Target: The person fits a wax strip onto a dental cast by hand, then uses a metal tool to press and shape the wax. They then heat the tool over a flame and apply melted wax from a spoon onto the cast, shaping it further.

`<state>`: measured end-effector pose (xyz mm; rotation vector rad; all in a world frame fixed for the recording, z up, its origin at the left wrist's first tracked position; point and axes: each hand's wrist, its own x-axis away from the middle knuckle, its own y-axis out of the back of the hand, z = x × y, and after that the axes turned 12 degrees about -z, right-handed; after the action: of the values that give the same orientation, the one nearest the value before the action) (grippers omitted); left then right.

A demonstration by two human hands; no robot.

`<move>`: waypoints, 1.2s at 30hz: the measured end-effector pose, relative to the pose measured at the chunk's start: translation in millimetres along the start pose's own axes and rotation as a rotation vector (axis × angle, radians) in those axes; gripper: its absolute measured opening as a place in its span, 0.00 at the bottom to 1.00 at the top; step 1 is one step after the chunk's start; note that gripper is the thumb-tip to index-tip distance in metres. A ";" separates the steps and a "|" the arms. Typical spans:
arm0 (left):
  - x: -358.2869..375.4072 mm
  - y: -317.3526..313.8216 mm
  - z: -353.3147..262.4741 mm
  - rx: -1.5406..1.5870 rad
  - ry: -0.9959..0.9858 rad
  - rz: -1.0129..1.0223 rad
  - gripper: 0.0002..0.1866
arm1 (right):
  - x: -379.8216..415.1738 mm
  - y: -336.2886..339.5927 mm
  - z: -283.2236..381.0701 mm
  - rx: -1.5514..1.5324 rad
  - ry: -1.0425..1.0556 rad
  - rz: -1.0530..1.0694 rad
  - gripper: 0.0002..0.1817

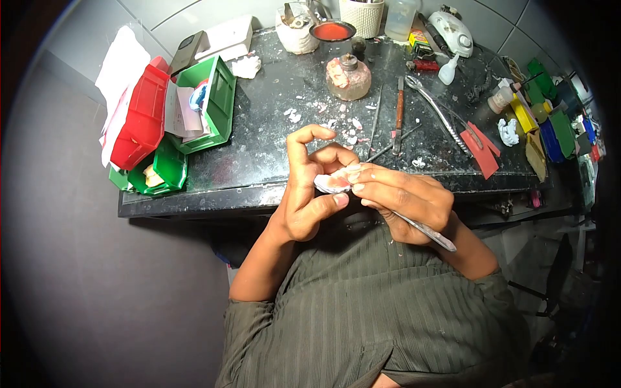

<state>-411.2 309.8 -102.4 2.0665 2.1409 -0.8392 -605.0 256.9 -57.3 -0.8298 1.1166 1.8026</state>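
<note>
My left hand [305, 194] holds a small white and pink piece [331, 183], like a dental cast with pink wax, between thumb and fingers. Its index finger is raised and curled. My right hand [414, 200] grips a slim metal carving tool [428, 234], whose flat end sticks out below the palm. Right fingertips meet the pink side of the piece; the tool's working tip is hidden there. Both hands are just in front of the bench edge, above my lap.
Wax scraps lie on the black bench [272, 129]. Behind the hands are a wooden-handled knife [398, 116], a glass spirit lamp [349, 79] and a red-filled dish [332, 31]. Left stand red [139, 123] and green bins [223, 107]; right, pink wax sheets [480, 152].
</note>
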 end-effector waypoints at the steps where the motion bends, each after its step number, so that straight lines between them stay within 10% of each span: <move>1: -0.2 -0.2 0.5 0.012 0.000 0.000 0.40 | -0.1 -0.1 -0.2 0.000 0.000 0.000 0.13; 36: 4.5 0.5 -3.3 -0.078 0.106 -0.038 0.41 | 11.2 2.5 -18.7 -0.022 -0.097 -0.104 0.05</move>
<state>-410.2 315.2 -101.5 2.0830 2.2343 -0.6518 -610.1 242.5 -73.0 -0.7900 0.9755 1.7525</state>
